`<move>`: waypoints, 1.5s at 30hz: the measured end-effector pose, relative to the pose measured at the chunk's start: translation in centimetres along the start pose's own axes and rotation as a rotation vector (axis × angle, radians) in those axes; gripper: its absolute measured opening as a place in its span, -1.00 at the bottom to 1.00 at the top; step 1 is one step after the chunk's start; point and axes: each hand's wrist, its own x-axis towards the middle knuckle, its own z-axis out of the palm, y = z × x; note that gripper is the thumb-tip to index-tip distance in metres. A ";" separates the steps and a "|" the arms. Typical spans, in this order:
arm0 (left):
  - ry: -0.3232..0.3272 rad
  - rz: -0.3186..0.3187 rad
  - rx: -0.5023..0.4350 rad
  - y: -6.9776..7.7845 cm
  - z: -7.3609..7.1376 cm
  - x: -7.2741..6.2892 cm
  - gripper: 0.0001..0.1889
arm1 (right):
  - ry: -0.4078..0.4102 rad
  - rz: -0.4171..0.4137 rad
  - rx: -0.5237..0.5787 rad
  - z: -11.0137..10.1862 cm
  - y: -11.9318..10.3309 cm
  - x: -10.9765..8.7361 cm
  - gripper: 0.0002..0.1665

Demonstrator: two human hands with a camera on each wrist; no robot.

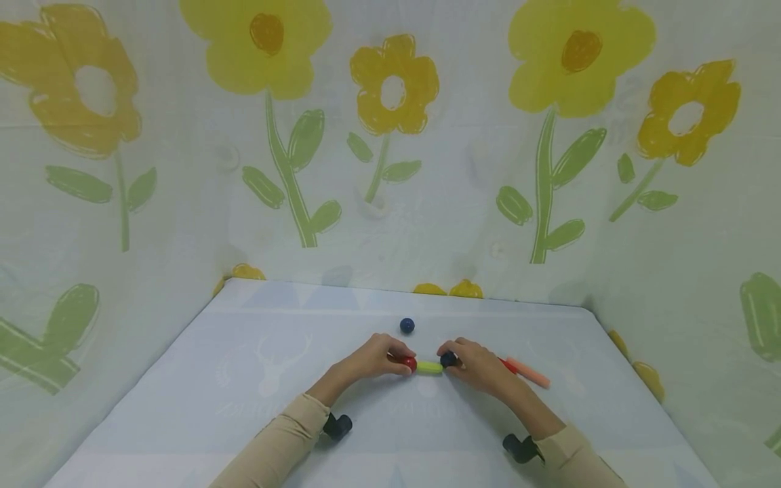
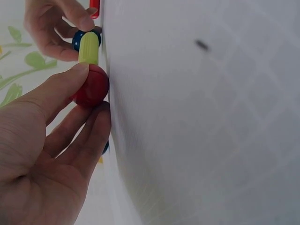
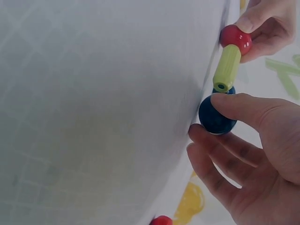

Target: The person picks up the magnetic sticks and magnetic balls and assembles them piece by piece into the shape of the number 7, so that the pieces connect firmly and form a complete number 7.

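My left hand pinches a glossy red ball between thumb and fingers, low over the white table. From the ball a short yellow-green rod points toward the other hand; its near end shows a small hole in the right wrist view. My right hand holds a dark blue ball with thumb and fingertips, right at that end of the rod. Behind both hands, a second blue ball lies on the table. The fingers partly cover both held balls in the head view.
Just right of my right hand lie a red rod, partly hidden by the hand, and an orange rod. A flower-printed curtain rises behind the table and along its sides. Dark camera mounts sit at both wrists.
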 end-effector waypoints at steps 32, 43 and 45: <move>0.010 -0.035 -0.005 0.0 0.2 0.0 -0.67 | 0.022 0.047 -0.005 0.3 0.8 -0.6 -0.61; 0.012 -0.030 0.003 0.0 0.2 0.1 -0.67 | 0.032 0.024 -0.004 0.3 0.8 -0.7 -0.61; 0.011 -0.031 0.003 0.0 0.2 0.1 -0.67 | 0.032 0.022 -0.002 0.3 0.8 -0.7 -0.61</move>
